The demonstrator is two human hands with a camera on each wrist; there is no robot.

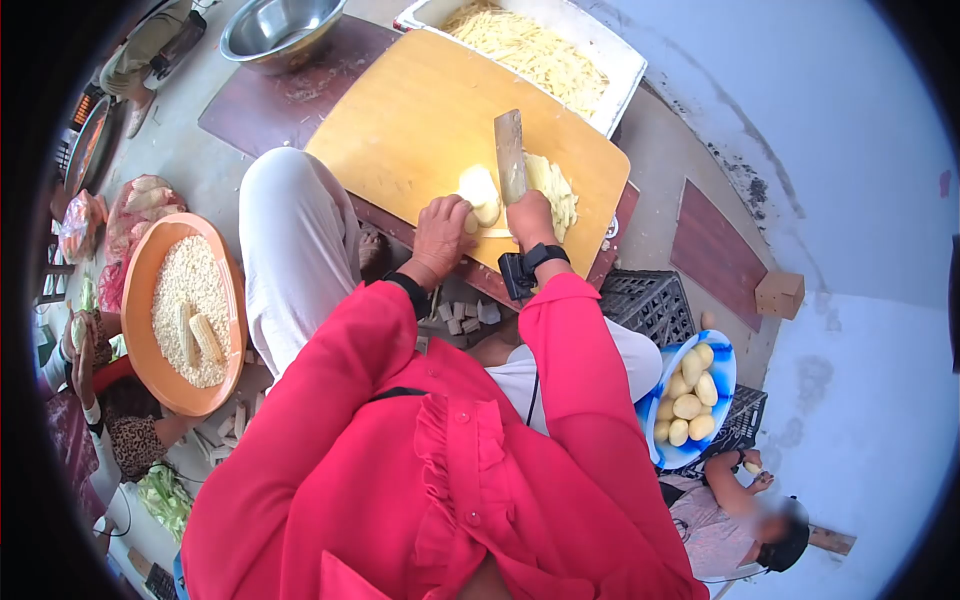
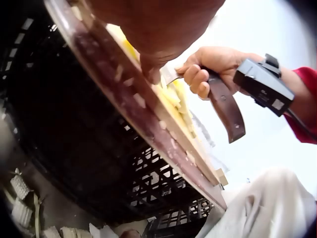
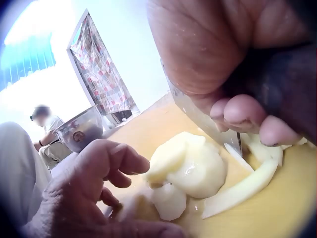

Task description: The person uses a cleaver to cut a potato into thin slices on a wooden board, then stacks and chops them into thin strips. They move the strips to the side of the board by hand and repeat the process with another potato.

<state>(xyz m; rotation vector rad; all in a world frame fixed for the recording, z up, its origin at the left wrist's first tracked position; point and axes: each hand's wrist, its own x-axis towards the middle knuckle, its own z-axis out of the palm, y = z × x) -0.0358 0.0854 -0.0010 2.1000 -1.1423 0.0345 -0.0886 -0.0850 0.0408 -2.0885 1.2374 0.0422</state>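
My right hand grips a cleaver by its brown wooden handle, the blade standing over the yellow cutting board. Just left of the blade lies a stack of peeled potato slices, seen closely as pale, wet rounds in the right wrist view. Beside them rests my left hand, its fingers loosely bent with the fingertips near the slices. A pile of cut potato strips lies on the blade's right side. One longer strip lies apart in front of the slices.
Beyond the board stand a white box of potato strips and a steel bowl. At right, a blue-and-white basin holds peeled potatoes, near black crates and a seated person. An orange basin of corn kernels is at left.
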